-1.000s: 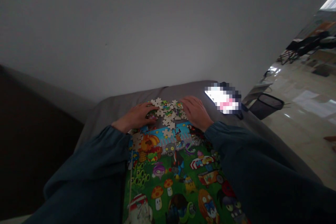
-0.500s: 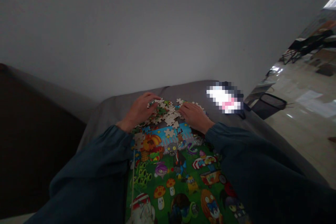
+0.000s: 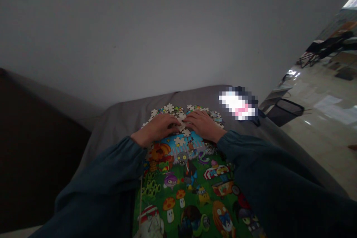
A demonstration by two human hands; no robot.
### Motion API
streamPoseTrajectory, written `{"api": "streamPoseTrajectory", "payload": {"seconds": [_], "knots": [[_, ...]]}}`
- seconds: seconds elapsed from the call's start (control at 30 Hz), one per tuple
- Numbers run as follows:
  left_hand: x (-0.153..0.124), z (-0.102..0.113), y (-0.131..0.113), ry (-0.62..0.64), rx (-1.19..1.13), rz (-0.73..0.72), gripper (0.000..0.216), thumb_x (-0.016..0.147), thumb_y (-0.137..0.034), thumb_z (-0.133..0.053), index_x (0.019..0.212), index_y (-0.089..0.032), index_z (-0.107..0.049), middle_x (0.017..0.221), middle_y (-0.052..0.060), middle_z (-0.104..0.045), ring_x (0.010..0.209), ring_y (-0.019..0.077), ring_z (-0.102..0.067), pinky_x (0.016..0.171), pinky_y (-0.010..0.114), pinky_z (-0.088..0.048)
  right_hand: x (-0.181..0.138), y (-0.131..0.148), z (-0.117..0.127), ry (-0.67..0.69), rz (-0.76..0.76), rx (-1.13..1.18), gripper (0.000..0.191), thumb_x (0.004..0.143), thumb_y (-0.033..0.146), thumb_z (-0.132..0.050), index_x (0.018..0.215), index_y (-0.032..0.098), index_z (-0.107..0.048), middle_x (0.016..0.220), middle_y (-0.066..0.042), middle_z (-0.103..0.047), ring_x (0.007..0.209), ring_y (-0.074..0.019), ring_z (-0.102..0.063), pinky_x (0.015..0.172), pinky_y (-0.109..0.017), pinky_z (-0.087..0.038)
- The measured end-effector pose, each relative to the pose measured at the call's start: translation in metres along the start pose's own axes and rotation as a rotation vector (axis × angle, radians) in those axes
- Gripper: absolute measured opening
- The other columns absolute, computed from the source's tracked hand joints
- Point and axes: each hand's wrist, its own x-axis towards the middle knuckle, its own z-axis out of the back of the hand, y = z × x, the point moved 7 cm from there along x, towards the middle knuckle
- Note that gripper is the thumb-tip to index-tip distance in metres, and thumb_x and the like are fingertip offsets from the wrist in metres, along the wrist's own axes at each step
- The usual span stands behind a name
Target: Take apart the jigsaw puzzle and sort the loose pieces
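Many loose jigsaw pieces [image 3: 169, 108] lie in a pile, most with pale backs up and some showing colours. My left hand [image 3: 161, 125] reaches over the pile from the left, its fingers curled and closed at a pale jigsaw piece [image 3: 182, 123]. Against the same piece from the other side, the fingertips of my right hand [image 3: 203, 122] are bent and pressed together. Nearer to me lies a cartoon picture sheet [image 3: 189, 193] with zombies and plants on green. One pale piece [image 3: 180, 141] rests on its upper part.
A grey cloth-covered surface [image 3: 125, 119] bears everything, with a pale wall [image 3: 167, 37] behind. At its right back lies a blurred-out bright item [image 3: 238, 106]. A dark panel [image 3: 36, 148] stands at left. On the right are a shiny floor [image 3: 320, 134] and a dark chair [image 3: 287, 111].
My left hand has moved right and nearer to me, from the pile's left edge to the middle beside my right hand. The right hand has barely shifted. More pieces at the left back now show.
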Motion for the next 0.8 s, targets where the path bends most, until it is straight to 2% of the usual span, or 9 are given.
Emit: {"api": "streamPoseTrajectory", "payload": {"seconds": [0.13,0.27,0.37,0.47,0.57,0.63,0.73,0.8], "knots": [[-0.004,0.018,0.006,-0.076,-0.016,0.034,0.022,0.095,-0.034,-0.054,0.107,-0.025,-0.070,0.105,0.004,-0.071,0.100,0.0206,-0.063,0.092,0.035,-0.046,-0.001,-0.002,0.004,-0.022,-0.029,-0.046,0.033,0.103,0.025,-0.038,0.103,0.016,-0.069,0.104,-0.010,-0.067,0.103,-0.0238,-0.054,0.095,-0.040,-0.040],[-0.014,0.039,0.028,-0.159,0.036,0.165,0.028,0.095,-0.037,-0.050,0.112,-0.022,-0.068,0.116,0.007,-0.067,0.109,0.0224,-0.060,0.098,0.037,-0.044,-0.003,0.003,0.005,-0.022,0.030,0.018,0.032,0.102,0.035,-0.042,0.117,0.019,-0.066,0.117,-0.009,-0.065,0.113,-0.0232,-0.052,0.099,-0.041,-0.038],[-0.031,0.044,0.052,-0.071,0.057,0.293,0.038,0.093,-0.044,-0.051,0.121,-0.021,-0.064,0.125,0.011,-0.063,0.116,0.0258,-0.058,0.102,0.041,-0.043,-0.003,0.003,0.003,-0.007,0.042,0.080,0.033,0.100,0.040,-0.049,0.124,0.024,-0.064,0.125,-0.008,-0.062,0.120,-0.0241,-0.050,0.101,-0.043,-0.037],[-0.051,0.041,0.070,0.066,0.051,0.385,0.062,0.078,-0.054,-0.068,0.131,-0.022,-0.058,0.131,0.013,-0.062,0.118,0.0315,-0.058,0.100,0.044,-0.045,-0.004,0.001,0.000,-0.003,0.032,0.107,0.028,0.099,0.039,-0.050,0.115,0.024,-0.068,0.118,-0.007,-0.064,0.116,-0.0245,-0.052,0.100,-0.043,-0.038],[-0.064,0.031,0.074,0.183,0.004,0.393,0.098,0.056,-0.049,-0.085,0.143,-0.027,-0.046,0.142,0.011,-0.054,0.127,0.0332,-0.052,0.103,0.041,-0.043,-0.004,-0.001,-0.001,-0.026,0.039,0.145,0.027,0.098,0.041,-0.052,0.109,0.021,-0.066,0.111,-0.009,-0.065,0.112,-0.0254,-0.053,0.100,-0.044,-0.039],[-0.065,0.025,0.071,0.222,-0.036,0.378,0.113,0.051,-0.045,-0.088,0.150,-0.028,-0.035,0.147,0.012,-0.048,0.132,0.0328,-0.048,0.106,0.040,-0.040,-0.005,-0.003,0.000,-0.065,0.015,0.170,0.025,0.096,0.040,-0.056,0.107,0.019,-0.063,0.108,-0.010,-0.064,0.109,-0.0260,-0.055,0.097,-0.044,-0.041],[-0.059,0.018,0.066,0.229,-0.055,0.383,0.117,0.054,-0.043,-0.088,0.153,-0.025,-0.029,0.143,0.015,-0.049,0.128,0.0334,-0.050,0.104,0.040,-0.041,-0.006,-0.002,0.000,-0.095,0.030,0.193,0.014,0.096,0.030,-0.055,0.099,0.018,-0.062,0.100,-0.009,-0.065,0.101,-0.0245,-0.058,0.092,-0.042,-0.044],[-0.053,0.017,0.062,0.208,-0.060,0.372,0.102,0.060,-0.039,-0.085,0.149,-0.023,-0.037,0.138,0.015,-0.053,0.124,0.0327,-0.054,0.102,0.040,-0.043,-0.007,0.000,0.002,-0.112,0.061,0.193,0.013,0.096,0.025,-0.052,0.097,0.019,-0.063,0.096,-0.008,-0.066,0.096,-0.0236,-0.059,0.089,-0.041,-0.046]]}}
